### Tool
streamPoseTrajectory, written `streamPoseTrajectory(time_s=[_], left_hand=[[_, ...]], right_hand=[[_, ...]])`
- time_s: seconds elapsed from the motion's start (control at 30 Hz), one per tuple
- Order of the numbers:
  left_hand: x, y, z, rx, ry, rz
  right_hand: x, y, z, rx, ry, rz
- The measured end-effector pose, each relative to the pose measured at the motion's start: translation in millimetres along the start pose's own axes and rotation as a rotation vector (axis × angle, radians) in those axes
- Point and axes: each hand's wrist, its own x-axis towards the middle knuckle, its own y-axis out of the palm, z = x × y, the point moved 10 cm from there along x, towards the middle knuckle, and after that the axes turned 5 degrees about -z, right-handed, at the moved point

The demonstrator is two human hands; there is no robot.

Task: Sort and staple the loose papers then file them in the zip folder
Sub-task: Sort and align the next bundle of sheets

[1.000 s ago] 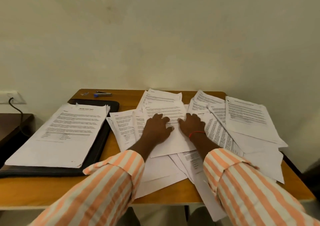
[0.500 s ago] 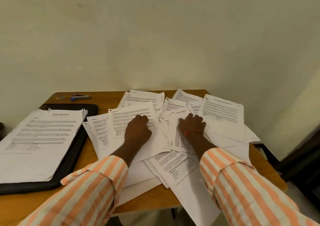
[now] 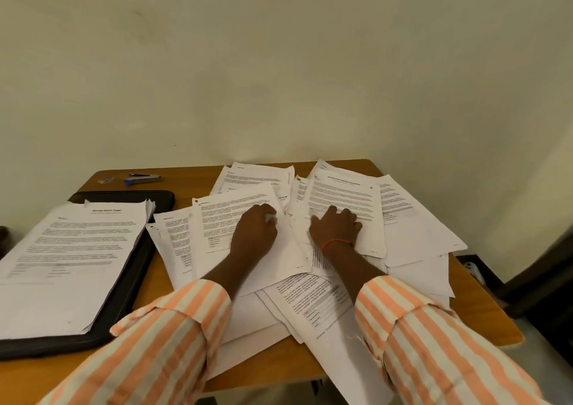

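White loose papers [image 3: 418, 234] cover the table [image 3: 164, 283]. Right hand [image 3: 336, 229] presses flat, fingers spread, on a sheet at 1 o'clock; left hand [image 3: 255, 231] curls fingers on another at 11 o'clock, grip unclear.

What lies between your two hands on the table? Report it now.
Only loose papers: overlapping printed sheets fill the gap between the left hand and the right hand, and nothing else shows there. The head view shows this.

Zip folder [image 3: 161, 201] largely under paper stack [image 3: 71, 265]
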Motion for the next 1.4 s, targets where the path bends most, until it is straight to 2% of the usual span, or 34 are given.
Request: streamPoseTrajectory(time_s=[0.1,0.27,0.53,0.6,0.67,0.77,0.83,1.03,1.17,1.23,1.4], left_hand=[[8.9,11.4,-5.9,0.000,-0.010,0.041],[27.1,23.9,9.6,0.022,-0.141,0.130],[37.4,32.4,14.4,0.237,-0.110,0.173],[38.4,34.3,15.2,0.233,-0.103,0.192],[36.4,33.3,14.3,0.250,-0.095,0.189],[27.2,28.4,13.9,0.294,-0.089,0.158],[22.7,25.2,12.0,0.287,-0.071,0.136],[16.0,18.2,5.7,0.256,-0.043,0.091],[14.9,15.9,5.0,0.231,-0.043,0.094],[13.6,15.2,5.8,0.198,-0.058,0.097],[13.3,5.0,9.7,0.047,-0.148,0.070]], right_hand=[[-21.1,-1.0,31.3,0.043,-0.108,-0.053],[-58.1,3.2,57.4,0.067,-0.208,-0.102],[-61.3,-0.9,52.9,0.096,-0.245,-0.146],[-53.4,-9.3,45.6,0.122,-0.198,-0.169],[-33.7,-20.6,25.6,0.094,-0.066,-0.189],[-7.9,-29.8,-12.4,0.046,0.146,-0.119],[4.2,-27.1,-26.1,0.091,0.212,-0.070],[27.4,-29.3,-38.0,0.369,0.246,-0.047],[35.7,-28.9,-46.7,0.338,0.181,-0.024],[35.6,-37.3,-50.1,0.408,0.175,-0.096],[29.8,-94.4,-75.2,0.750,0.237,-0.465]])
